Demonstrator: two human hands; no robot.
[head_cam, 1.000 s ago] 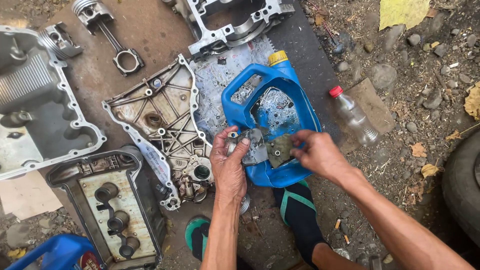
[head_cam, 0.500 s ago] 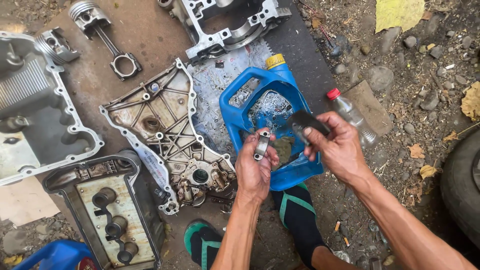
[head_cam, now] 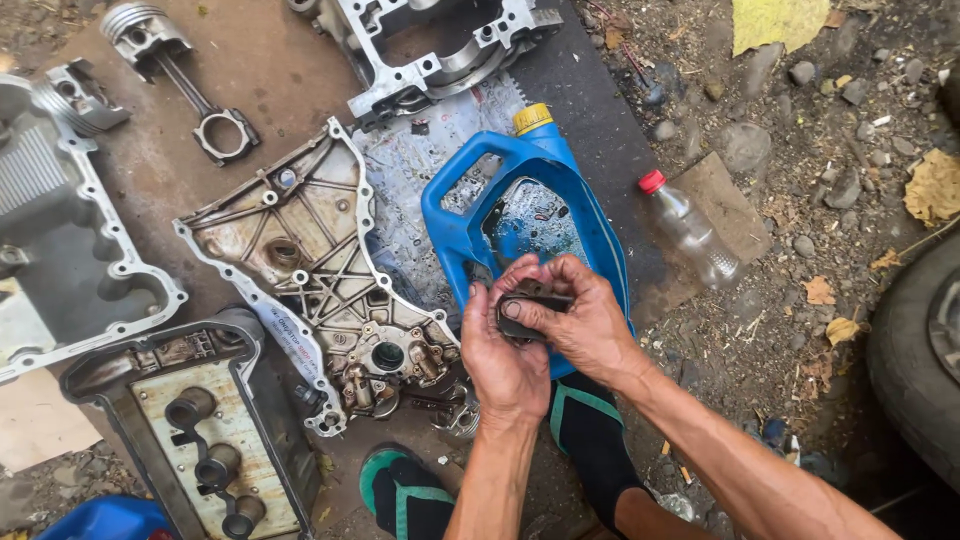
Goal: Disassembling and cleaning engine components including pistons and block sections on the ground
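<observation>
Landmark: a big blue jug lies on its side with a piece of its wall cut away, like a tub. Wet drops show inside. It has a yellow cap at the far end.
Left hand: the left hand is just in front of the jug, fingers curled round a small dark metal part.
Right hand: the right hand is closed on the same part from the other side, thumb on top. Both hands touch each other.
The part: it sits between the two hands, over the near end of the jug. Fingers hide most of it, so its shape is hard to tell.
Bottle: a clear plastic bottle with a red cap lies just right of the jug on a brown flat board.
Paper: a wet printed sheet lies under the jug and left of it. The print is too small to make out.
Cover: a grey metal engine cover with many holes lies left of the jug.
Piston: a piston with its rod lies far left of the jug, up top.
Pan: a grey metal pan sits far left, cut off by the edge.
Tyre: a black tyre is far right of the jug, mostly cut off.
Feet: green and black sandals show below the jug, partly hidden by the arms.
</observation>
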